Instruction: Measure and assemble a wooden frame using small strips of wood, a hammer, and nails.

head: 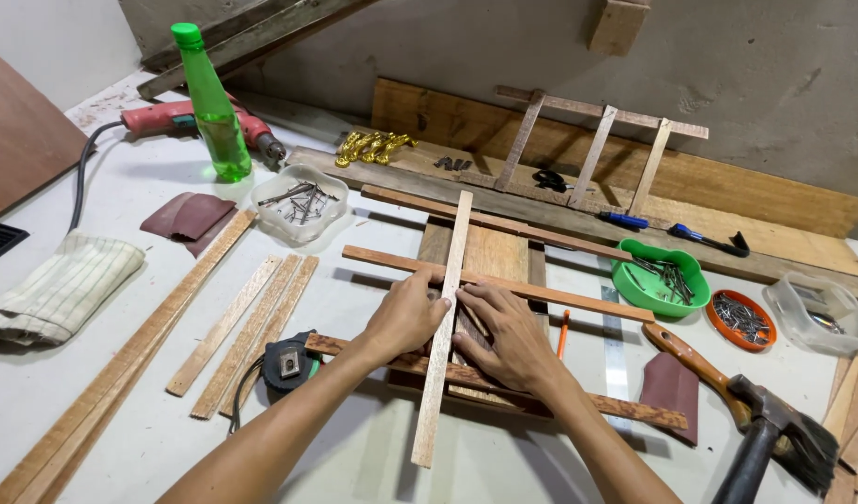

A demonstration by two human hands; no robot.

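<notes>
Both grips, left hand and right hand, press flat, unclamped, flanking pale slat edges.

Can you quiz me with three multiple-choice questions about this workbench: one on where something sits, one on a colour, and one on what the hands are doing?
1. Where does the green bottle stand?
A. Far left of the table, by the red power drill
B. Near right, beside the hammer
C. Inside the green tray

2. What colour is the round dish of nails on the right?
A. Blue
B. Orange
C. White

3. What are the left hand and right hand doing?
A. Both press on the pale upright wooden strip
B. One lifts the hammer
C. Both hang clear of the table

Answers: 1 A, the bottle stands just in front of the drill at far left. 2 B, its rim is orange. 3 A, the fingers of both hands lie on the strip where it crosses the slats.
</notes>
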